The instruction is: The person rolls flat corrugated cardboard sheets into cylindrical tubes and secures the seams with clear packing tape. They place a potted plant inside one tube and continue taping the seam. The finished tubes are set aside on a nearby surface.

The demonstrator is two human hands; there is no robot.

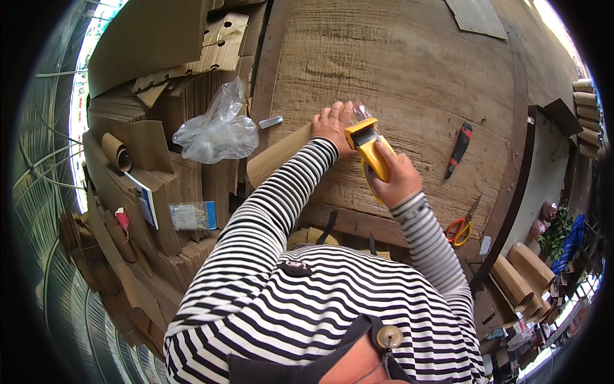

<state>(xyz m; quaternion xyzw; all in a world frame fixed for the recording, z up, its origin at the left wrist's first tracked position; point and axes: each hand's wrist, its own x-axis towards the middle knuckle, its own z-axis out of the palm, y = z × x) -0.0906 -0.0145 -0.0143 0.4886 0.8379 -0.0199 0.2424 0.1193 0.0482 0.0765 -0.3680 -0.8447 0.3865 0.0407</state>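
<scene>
My left hand (333, 126) lies over the far end of a rolled piece of brown cardboard (276, 158), its fingers curved round the roll. The roll slants across the wooden table, and its near end sticks out past my left forearm. My right hand (398, 177) grips a yellow tape dispenser (373, 155) by its handle. The dispenser's head is close beside my left hand, at the end of the roll. A bit of clear film (361, 111) shines just beyond the head; where it is attached is hidden.
On the wooden table (384, 57) lie a black-and-red utility knife (458, 150), scissors with red and yellow handles (462, 228) and a small white piece (271, 121). Cardboard stacks (185, 109) and a clear plastic bag (217, 131) stand left. Cardboard rolls (515, 281) sit at lower right.
</scene>
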